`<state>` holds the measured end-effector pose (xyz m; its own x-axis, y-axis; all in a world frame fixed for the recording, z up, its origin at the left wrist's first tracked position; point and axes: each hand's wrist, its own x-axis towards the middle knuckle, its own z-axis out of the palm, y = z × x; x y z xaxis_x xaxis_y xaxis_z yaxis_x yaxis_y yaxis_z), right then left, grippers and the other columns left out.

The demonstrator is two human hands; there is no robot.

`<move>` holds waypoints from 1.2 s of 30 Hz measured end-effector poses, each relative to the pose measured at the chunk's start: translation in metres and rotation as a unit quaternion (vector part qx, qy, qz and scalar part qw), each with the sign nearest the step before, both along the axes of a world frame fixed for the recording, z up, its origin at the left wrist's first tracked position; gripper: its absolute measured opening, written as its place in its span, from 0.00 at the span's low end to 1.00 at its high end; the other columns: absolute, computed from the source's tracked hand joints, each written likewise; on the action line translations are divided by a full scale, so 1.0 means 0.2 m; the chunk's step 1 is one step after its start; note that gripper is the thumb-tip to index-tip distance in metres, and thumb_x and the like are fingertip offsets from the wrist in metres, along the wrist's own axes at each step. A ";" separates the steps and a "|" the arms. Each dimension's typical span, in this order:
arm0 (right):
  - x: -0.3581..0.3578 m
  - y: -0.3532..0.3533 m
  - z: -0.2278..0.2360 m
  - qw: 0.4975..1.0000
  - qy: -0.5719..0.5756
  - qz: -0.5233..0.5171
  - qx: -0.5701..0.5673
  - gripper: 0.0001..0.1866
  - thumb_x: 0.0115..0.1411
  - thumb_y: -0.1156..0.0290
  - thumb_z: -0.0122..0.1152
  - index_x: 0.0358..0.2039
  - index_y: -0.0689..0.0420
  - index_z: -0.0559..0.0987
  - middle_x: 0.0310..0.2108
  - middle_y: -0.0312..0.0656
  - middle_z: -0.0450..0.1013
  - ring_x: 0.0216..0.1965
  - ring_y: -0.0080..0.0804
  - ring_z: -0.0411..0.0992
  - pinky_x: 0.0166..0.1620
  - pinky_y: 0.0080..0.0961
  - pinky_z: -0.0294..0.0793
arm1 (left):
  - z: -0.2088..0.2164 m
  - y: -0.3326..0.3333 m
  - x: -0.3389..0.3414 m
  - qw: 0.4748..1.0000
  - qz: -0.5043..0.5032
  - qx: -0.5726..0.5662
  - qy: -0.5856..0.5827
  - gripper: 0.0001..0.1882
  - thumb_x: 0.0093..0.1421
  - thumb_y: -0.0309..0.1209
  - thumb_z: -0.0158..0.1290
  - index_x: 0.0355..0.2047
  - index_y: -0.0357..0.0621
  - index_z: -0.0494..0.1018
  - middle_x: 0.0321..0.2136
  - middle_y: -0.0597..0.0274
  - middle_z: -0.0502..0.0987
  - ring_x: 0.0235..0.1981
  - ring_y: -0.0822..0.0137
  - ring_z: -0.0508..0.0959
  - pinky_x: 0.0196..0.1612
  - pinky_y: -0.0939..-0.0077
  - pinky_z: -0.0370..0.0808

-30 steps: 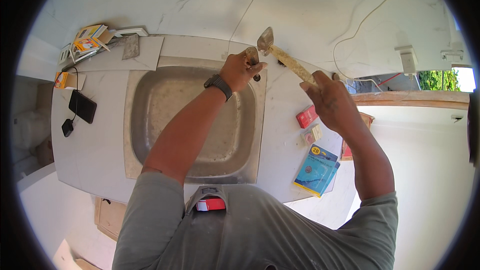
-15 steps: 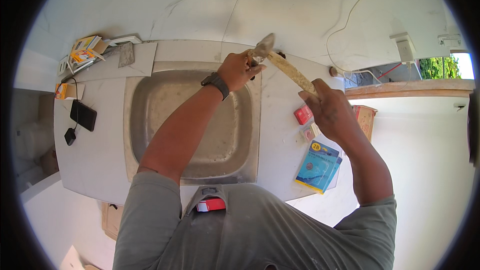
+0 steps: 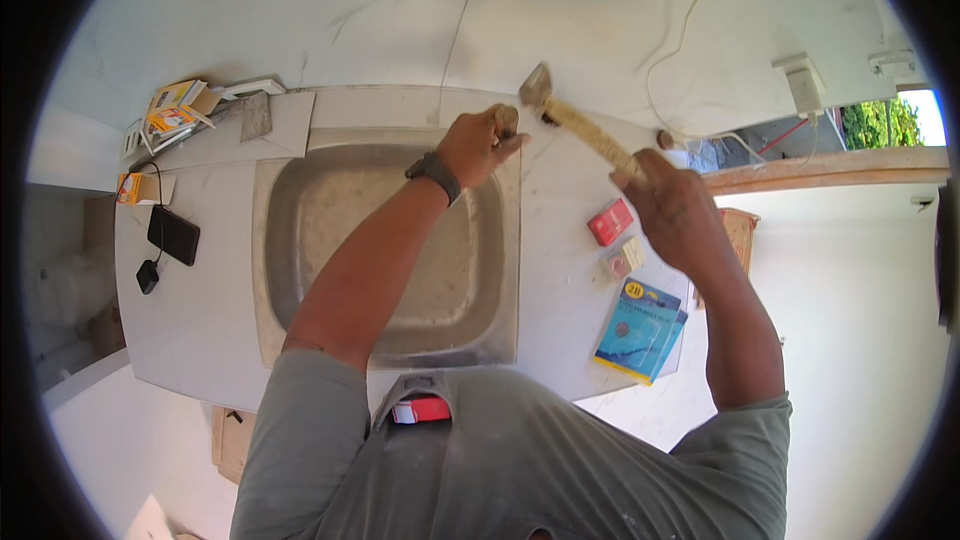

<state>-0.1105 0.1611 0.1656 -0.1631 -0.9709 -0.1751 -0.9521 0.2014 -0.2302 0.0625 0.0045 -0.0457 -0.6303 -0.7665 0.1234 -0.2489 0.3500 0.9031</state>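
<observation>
My left hand (image 3: pixel 468 148), with a dark watch on the wrist, is closed around a tool with a worn, round brown end (image 3: pixel 507 120); its lower part is hidden by the hand. This hand is above the far right corner of the steel sink (image 3: pixel 511 270). In my right hand (image 3: pixel 676 208) is a hammer (image 3: pixel 588 133), gripped by its pale, worn handle. Its metal head hangs up and to the right of the tool's round end, apart from it.
Right of the sink lie a red box (image 3: pixel 610 223), a small pale box (image 3: pixel 626 258) and blue-and-yellow packets (image 3: pixel 637 330). On the left are a black phone-like device (image 3: pixel 174 235) and an open orange-and-white box (image 3: pixel 146 189). A white cable (image 3: pixel 686 25) runs down the marbled wall.
The hammer head has come away from the round end of the tool, which now shows. My right hand has shifted slightly right, while my left keeps its grip.
</observation>
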 end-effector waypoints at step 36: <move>0.04 -0.01 0.20 0.971 -0.167 -0.038 -0.169 0.18 0.70 0.58 0.59 0.43 0.62 0.76 0.20 0.44 0.67 0.19 0.29 0.65 0.26 0.31 0.65 | 0.01 -0.05 0.06 0.996 -0.082 0.012 0.028 0.19 0.67 0.42 0.57 0.44 0.38 0.69 0.28 0.50 0.81 0.29 0.53 0.81 0.37 0.64 0.77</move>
